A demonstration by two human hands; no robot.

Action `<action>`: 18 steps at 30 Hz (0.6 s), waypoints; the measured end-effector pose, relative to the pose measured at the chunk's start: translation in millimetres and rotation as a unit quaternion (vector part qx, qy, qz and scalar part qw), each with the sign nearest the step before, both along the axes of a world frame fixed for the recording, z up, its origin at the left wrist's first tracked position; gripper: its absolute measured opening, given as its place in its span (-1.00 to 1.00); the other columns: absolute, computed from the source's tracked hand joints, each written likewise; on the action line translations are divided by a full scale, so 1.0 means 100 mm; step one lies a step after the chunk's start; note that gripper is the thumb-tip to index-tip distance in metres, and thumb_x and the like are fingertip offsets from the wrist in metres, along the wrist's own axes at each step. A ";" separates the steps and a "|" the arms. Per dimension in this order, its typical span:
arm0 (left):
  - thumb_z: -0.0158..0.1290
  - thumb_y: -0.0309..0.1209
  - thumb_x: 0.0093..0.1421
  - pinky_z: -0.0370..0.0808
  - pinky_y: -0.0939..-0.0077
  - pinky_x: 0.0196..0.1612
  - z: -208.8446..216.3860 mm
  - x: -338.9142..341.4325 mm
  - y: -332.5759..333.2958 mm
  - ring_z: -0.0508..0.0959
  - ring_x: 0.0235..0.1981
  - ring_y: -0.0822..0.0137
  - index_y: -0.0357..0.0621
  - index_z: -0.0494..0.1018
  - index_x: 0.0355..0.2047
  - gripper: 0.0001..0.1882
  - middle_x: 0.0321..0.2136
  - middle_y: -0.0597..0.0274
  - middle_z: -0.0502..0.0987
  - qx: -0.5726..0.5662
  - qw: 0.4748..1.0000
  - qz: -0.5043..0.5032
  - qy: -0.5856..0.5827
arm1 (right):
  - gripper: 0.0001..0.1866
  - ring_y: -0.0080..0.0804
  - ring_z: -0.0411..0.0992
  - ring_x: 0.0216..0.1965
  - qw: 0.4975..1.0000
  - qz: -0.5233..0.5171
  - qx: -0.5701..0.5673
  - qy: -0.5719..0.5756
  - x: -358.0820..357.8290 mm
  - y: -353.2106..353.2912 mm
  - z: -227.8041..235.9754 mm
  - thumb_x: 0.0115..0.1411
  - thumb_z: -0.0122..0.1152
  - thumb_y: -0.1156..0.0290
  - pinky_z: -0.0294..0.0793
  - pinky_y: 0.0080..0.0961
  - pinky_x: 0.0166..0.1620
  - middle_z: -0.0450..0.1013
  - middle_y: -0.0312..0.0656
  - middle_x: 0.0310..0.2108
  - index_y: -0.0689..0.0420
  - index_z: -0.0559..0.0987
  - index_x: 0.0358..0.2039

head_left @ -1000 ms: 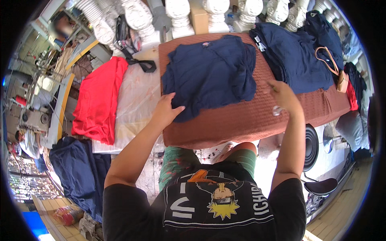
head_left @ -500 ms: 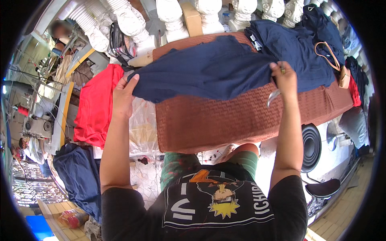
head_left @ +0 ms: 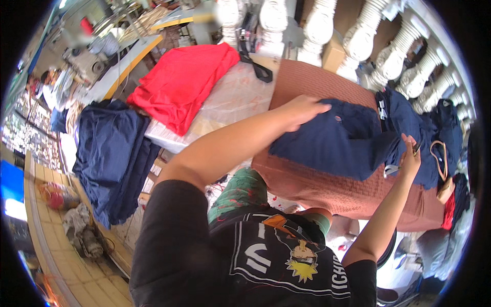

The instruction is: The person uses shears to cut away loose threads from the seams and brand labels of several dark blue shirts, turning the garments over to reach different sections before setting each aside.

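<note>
A navy garment (head_left: 332,146) lies doubled over on the brown-covered table, with a small mark on its upper layer. My left hand (head_left: 303,112) reaches across and pinches its far left edge between thumb and fingers. At the garment's right end, my right hand (head_left: 410,157) is closed on the cloth. A thin metal tool also sticks out of the right hand; its kind is not clear. Beside that hand, more navy garments (head_left: 409,115) lie in a pile, partly covered by the garment I hold.
The brown textured cover (head_left: 302,174) drapes over the table. To the left are red cloth (head_left: 186,77) and a stack of navy cloth (head_left: 110,153). White balusters (head_left: 317,30) line the far side, near a cardboard box (head_left: 333,51). A tan strap loop (head_left: 439,158) lies at right.
The view has swung left. The navy garment, stretched out between my hands before, is now folded over; my left hand has come in closer to the right hand. Both hands still grip it.
</note>
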State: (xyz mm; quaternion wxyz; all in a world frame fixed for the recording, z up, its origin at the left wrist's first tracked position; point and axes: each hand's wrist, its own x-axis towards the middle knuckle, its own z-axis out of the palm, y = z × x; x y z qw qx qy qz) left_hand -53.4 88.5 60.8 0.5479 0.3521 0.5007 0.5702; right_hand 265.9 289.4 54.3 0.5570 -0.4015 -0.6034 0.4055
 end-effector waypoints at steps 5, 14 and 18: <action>0.12 -0.07 0.14 0.47 0.11 -0.05 -0.11 0.40 0.28 0.53 -0.10 0.04 -0.48 0.39 -0.05 -0.37 -0.09 -0.12 0.50 -0.073 0.996 0.042 0.021 | -0.83 -0.73 0.31 -0.51 0.961 0.179 0.127 -0.168 -0.84 -1.30 0.36 0.22 0.23 0.32 0.24 -0.78 -0.42 0.47 -0.37 -0.52 0.17 0.55 -0.34; 0.15 0.27 -0.01 0.03 -0.03 0.28 -0.43 -0.05 -0.72 0.05 0.34 0.07 -0.41 0.10 0.25 0.10 0.29 -0.12 0.11 -0.226 0.906 -0.314 0.169 | -0.90 -0.69 0.37 -0.49 0.932 0.272 0.052 -0.234 -0.68 -1.83 0.52 0.18 0.23 0.49 0.35 -0.71 -0.39 0.43 -0.36 -0.53 0.25 0.53 -0.40; -0.09 0.09 0.28 0.02 -0.18 0.24 -0.18 0.11 -0.27 0.26 0.23 0.11 -0.19 0.22 0.21 -0.31 0.20 0.04 0.30 -0.123 0.985 -0.123 0.006 | -0.80 -0.59 0.44 -0.46 0.899 0.304 0.048 -0.311 -0.89 -2.00 0.52 0.10 0.33 0.40 0.40 -0.61 -0.37 0.47 -0.27 -0.52 0.27 0.53 -0.39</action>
